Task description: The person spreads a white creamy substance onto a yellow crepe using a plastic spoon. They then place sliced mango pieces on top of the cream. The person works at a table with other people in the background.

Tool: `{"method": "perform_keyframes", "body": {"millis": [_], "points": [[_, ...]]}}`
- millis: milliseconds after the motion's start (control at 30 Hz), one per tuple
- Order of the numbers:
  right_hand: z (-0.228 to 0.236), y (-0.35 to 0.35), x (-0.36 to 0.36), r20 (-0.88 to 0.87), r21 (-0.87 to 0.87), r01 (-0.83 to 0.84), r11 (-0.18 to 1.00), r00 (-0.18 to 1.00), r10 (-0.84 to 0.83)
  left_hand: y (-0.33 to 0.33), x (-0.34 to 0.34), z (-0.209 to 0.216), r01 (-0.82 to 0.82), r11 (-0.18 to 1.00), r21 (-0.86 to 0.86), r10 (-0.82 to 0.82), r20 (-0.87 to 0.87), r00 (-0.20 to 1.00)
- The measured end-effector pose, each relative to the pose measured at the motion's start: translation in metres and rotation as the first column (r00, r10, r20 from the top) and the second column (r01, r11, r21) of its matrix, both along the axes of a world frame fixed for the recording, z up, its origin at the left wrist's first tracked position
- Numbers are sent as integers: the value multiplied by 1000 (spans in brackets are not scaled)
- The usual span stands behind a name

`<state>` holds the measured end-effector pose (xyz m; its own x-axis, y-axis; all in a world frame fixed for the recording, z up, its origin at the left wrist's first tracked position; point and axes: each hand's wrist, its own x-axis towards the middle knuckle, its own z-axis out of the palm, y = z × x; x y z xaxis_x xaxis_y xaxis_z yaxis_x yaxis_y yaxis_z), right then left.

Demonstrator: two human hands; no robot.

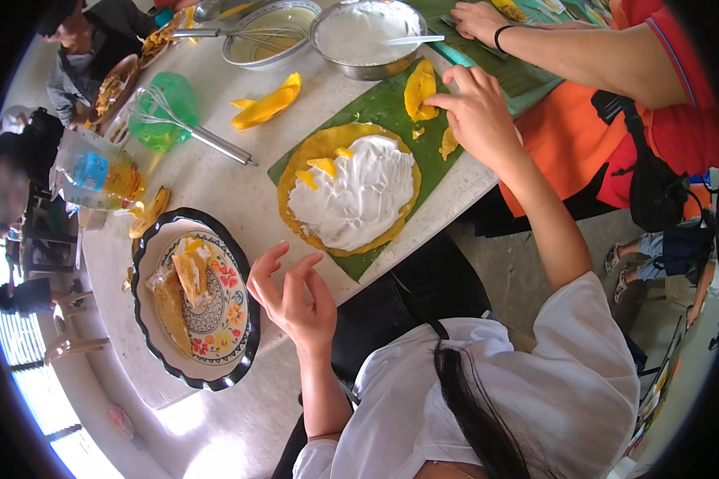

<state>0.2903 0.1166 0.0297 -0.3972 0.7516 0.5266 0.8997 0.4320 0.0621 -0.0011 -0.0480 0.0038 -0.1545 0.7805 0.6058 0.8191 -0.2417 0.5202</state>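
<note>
A round yellow crepe point(288, 209) lies on a green banana leaf point(375, 104), spread with white cream point(367, 191) and topped at its upper left with a few mango pieces point(322, 166). My right hand point(483, 116) is over the leaf's far end, its fingers apart. Its index fingertip reaches the edge of a yellow mango slice point(418, 86); whether it presses on it I cannot tell. A smaller mango scrap point(448, 143) lies below. Near the table edge my left hand point(295, 299) hovers with fingers spread and nothing in them, between crepe and dish.
A black-rimmed floral dish point(252, 327) holds filled, folded crepes point(190, 275). Farther back are a mango piece point(270, 104), a whisk point(216, 144), a green container point(164, 100), a plastic bottle point(96, 172), a batter bowl point(240, 54) and a cream bowl point(367, 70). Another person's arm point(591, 64) works at right.
</note>
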Motion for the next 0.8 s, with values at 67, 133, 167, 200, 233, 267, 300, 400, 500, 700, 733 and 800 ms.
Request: {"method": "perform_keyframes", "body": {"millis": [67, 133, 167, 200, 233, 267, 300, 400, 500, 700, 733, 800], "points": [[0, 0, -1, -11, -15, 4, 1000, 1000, -4, 0, 0, 0, 1, 1000, 2, -1, 3, 1000], [-1, 0, 0, -21, -33, 12, 999, 1000, -12, 1, 0, 0, 1, 1000, 2, -1, -5, 1000], [-2, 0, 0, -25, -44, 17, 999, 1000, -18, 1, -1, -1, 2, 1000, 2, -2, -9, 1000], [-2, 0, 1, -29, -53, 22, 998, 999, -23, 0, -1, 0, 2, 1000, 3, -2, -8, 1000], [-3, 0, 1, -36, -56, 18, 998, 999, -20, 0, 0, 0, 2, 1000, 4, -2, -7, 1000], [-4, 1, 2, -43, -58, 14, 998, 999, -17, 0, 0, 0, 2, 1000, 4, -1, -5, 1000], [-5, 1, 3, -49, -61, 10, 998, 999, -13, 0, 0, 0, 2, 1000, 5, -2, -3, 1000], [-6, 0, 6, -62, -73, 20, 997, 998, -25, 0, 0, -1, 3, 1000, 5, -3, 0, 1000], [-6, -1, 6, -45, -70, 22, 997, 999, -26, 0, 0, 0, 5, 1000, 4, -5, 0, 1000], [9, -1, -6, -212, 13, -19, 1000, 977, 21, 0, 0, 1, 3, 1000, -4, -3, -5, 1000], [16, 0, -10, -237, 44, -34, 998, 971, 43, 1, 0, 2, 3, 1000, -5, -3, -5, 1000], [33, 3, -18, -288, 111, -62, 992, 953, 92, 1, 0, 3, 6, 1000, -4, -6, -3, 1000]]}}
